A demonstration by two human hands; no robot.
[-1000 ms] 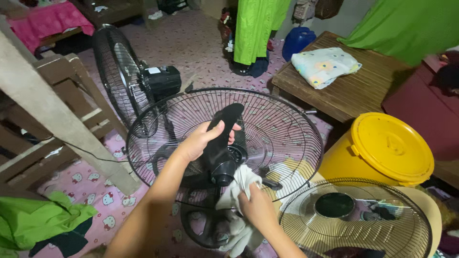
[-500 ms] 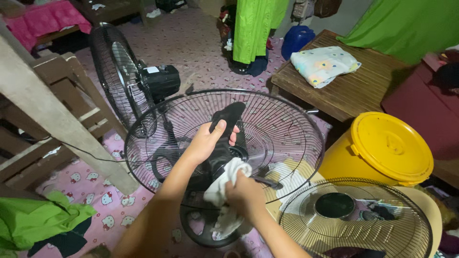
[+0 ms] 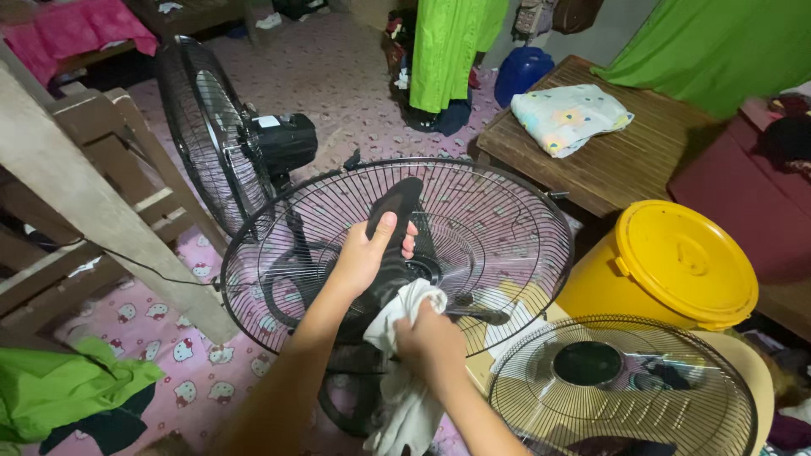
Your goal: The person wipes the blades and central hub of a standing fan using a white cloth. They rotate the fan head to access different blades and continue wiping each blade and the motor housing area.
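My left hand (image 3: 369,250) grips a black fan blade (image 3: 395,207) that stands up inside the round wire rear guard (image 3: 524,253) of a fan. My right hand (image 3: 429,334) is closed on a white cloth (image 3: 405,388), pressing it against the lower part of the blade near the hub (image 3: 422,270). The cloth hangs down below my hand. The fan's base is hidden behind my arms.
A loose wire guard (image 3: 625,393) lies at the lower right. A yellow lidded bucket (image 3: 676,262) stands right of the fan. A second black fan (image 3: 228,139) stands behind, beside a wooden frame (image 3: 93,203). A low wooden table (image 3: 625,152) carries a folded cloth (image 3: 570,116).
My right hand slid the white cloth up the blade from below the hub. My left hand stayed on the blade, which shifted only slightly.
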